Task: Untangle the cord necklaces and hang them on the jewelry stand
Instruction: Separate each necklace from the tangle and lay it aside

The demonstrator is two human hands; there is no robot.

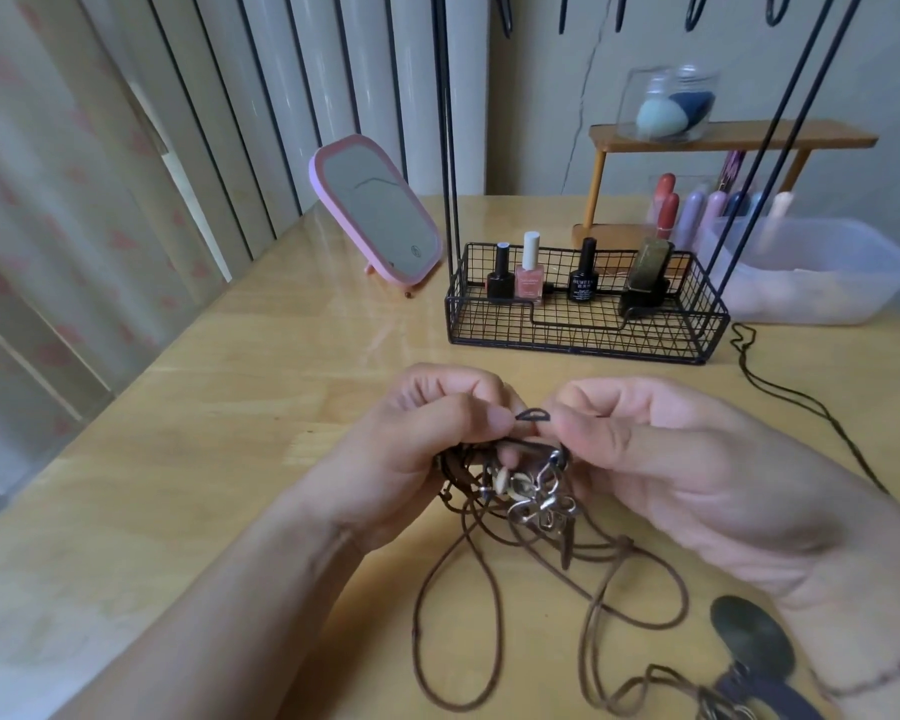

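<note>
Two hands, left hand (427, 439) and right hand (661, 459), pinching tangled cord necklaces (531, 491), bottle labels unreadable

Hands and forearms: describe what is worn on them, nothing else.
Both the left hand and the right hand are bare: no gloves, no rings visible, no watch or bracelet at either wrist. Both forearms are bare as far as the frame shows, with no sleeve in view.

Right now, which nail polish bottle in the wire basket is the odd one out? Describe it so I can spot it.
Find the black wire basket at the jewelry stand's base. Four bottles line its back. The pink bottle, second from left, alone has a white cap; its neighbours are dark.
</note>
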